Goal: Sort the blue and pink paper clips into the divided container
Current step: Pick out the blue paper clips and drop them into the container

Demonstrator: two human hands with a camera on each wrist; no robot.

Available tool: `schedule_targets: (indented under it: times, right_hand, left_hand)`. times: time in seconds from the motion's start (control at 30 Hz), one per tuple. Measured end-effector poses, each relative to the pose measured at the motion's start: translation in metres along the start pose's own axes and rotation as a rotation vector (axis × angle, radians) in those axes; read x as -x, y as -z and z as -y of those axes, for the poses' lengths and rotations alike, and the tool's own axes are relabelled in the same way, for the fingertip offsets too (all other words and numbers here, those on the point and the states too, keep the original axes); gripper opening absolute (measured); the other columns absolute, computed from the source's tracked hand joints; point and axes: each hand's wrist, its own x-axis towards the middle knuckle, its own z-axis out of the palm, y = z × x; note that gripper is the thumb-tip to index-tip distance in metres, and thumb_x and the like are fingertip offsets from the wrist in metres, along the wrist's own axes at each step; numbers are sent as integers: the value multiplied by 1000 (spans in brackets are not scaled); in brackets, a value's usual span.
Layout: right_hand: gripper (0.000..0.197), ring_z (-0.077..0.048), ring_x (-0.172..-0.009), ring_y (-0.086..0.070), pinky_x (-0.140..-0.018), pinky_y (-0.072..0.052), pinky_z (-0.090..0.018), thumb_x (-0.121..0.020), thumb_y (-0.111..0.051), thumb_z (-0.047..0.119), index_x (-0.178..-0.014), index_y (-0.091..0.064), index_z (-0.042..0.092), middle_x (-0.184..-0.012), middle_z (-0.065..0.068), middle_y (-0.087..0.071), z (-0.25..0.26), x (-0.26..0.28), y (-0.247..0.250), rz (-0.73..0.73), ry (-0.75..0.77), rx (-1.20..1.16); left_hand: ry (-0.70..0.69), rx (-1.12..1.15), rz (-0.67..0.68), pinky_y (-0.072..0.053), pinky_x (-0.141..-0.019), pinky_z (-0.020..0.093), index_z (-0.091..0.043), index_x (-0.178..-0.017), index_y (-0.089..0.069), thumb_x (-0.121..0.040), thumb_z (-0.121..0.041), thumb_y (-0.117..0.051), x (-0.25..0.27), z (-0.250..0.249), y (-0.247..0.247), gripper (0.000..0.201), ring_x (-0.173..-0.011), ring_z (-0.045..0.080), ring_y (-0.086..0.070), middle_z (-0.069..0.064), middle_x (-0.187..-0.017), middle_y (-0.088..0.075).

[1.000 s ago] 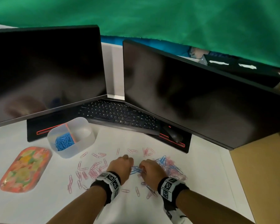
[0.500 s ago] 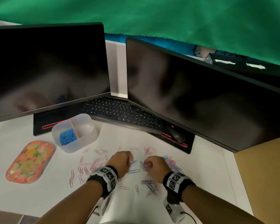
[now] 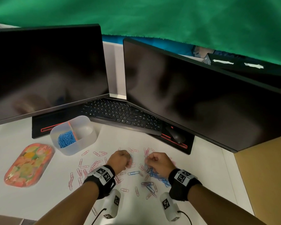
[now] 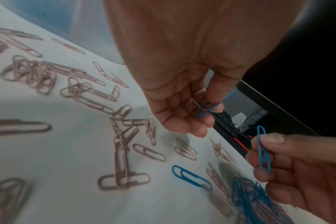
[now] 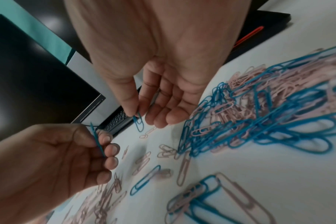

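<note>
A clear divided container (image 3: 88, 142) stands at the back left; its left compartment holds blue paper clips (image 3: 66, 139), while the right one (image 3: 85, 129) looks empty. My left hand (image 3: 128, 161) pinches one blue clip (image 4: 207, 109) just above the table. A little to its right, my right hand (image 3: 148, 160) pinches another blue clip (image 5: 138, 123). A single blue clip (image 3: 133, 173) lies on the table between them. A tangled blue and pink pile (image 3: 157, 177) sits under my right wrist. Pink clips (image 3: 91, 164) lie scattered to the left.
Two dark monitors (image 3: 47, 70) (image 3: 201, 98) stand behind, with a black keyboard (image 3: 120, 114) and a mouse (image 3: 175, 135) beneath them. A flowery orange case (image 3: 29, 164) lies at the left. The white table ends at the right, beside brown card (image 3: 263, 176).
My hands were close together with blue clips between them; they have drawn apart, each now holding one blue clip. The head view has shifted slightly.
</note>
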Motion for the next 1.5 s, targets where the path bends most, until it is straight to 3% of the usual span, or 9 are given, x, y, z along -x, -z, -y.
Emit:
schedule_targets:
  times: [0.27,0.43,0.6,0.87,1.03,1.17,1.23,1.37,1.5]
  right_hand:
    - [16,-22,-61,-55,-58,-48,-29,-87,-48,-6,-94,-60,1,-66,-12,-60,5,6,10,-19,-75,-325]
    - [18,-25,-62,-53,-59,-44,-34,-83,-39,-6,-81,-52,5,-71,-15,-54,2,15,19,-9,-149,-525]
    - [14,-12,-57,-46,-56,-39,-24,-86,-50,5,-76,-53,13,-66,-3,-53,-3,29,21,35,-110,-93]
    - [23,-12,-65,-50,-62,-46,-29,-77,-62,16,-66,-43,26,-70,7,-52,-29,55,-10,81,80,620]
    - [16,-17,-75,-45,-57,-31,-18,-81,-54,12,-72,-43,19,-80,2,-50,-33,59,-26,27,199,739]
    - [33,-13,-71,-48,-52,-30,-16,-86,-50,8,-63,-33,23,-70,7,-44,-31,55,-31,16,204,696]
    - [30,-4,-66,-48,-54,-34,-19,-85,-49,4,-65,-36,23,-67,11,-43,-32,52,-33,26,182,664]
    - [22,-14,-70,-49,-60,-41,-25,-78,-47,1,-73,-46,22,-72,8,-49,-36,48,-31,39,143,650]
    - [21,-11,-77,-53,-64,-42,-17,-83,-49,2,-91,-59,18,-82,6,-55,-36,46,-21,50,142,574]
  left_hand:
    - [26,250,53,-41,-50,24,-7,-76,-53,-82,9,-34,2,-7,-1,25,-50,18,-53,6,-56,-57]
    - [32,274,97,-42,-51,26,-9,-72,-52,-66,-7,-47,5,-11,-4,8,-49,17,-50,3,-55,-55]
    - [60,100,37,-37,-48,23,-15,-65,-45,-97,-31,-46,-1,-3,-12,36,-48,16,-41,-1,-52,-44]
    - [-38,-344,-19,-34,-55,24,-16,-74,-54,-94,-23,-45,7,8,-18,24,-64,13,-48,-2,-71,-55]
    - [-233,-817,42,-48,-77,29,-20,-94,-54,-89,-31,-53,14,21,-25,12,-89,20,-58,0,-97,-60]
    - [-301,-958,26,-48,-77,30,-19,-96,-56,-91,-32,-51,13,24,-29,14,-91,22,-59,1,-102,-56]
    - [-317,-990,31,-50,-77,31,-17,-97,-56,-91,-29,-51,13,22,-31,14,-91,24,-60,2,-103,-55]
    - [-331,-981,35,-52,-75,33,-16,-94,-53,-91,-24,-48,15,22,-32,11,-85,25,-60,5,-100,-54]
    - [-291,-857,22,-50,-75,30,-21,-84,-50,-88,-21,-46,16,22,-26,5,-85,22,-59,2,-95,-57]
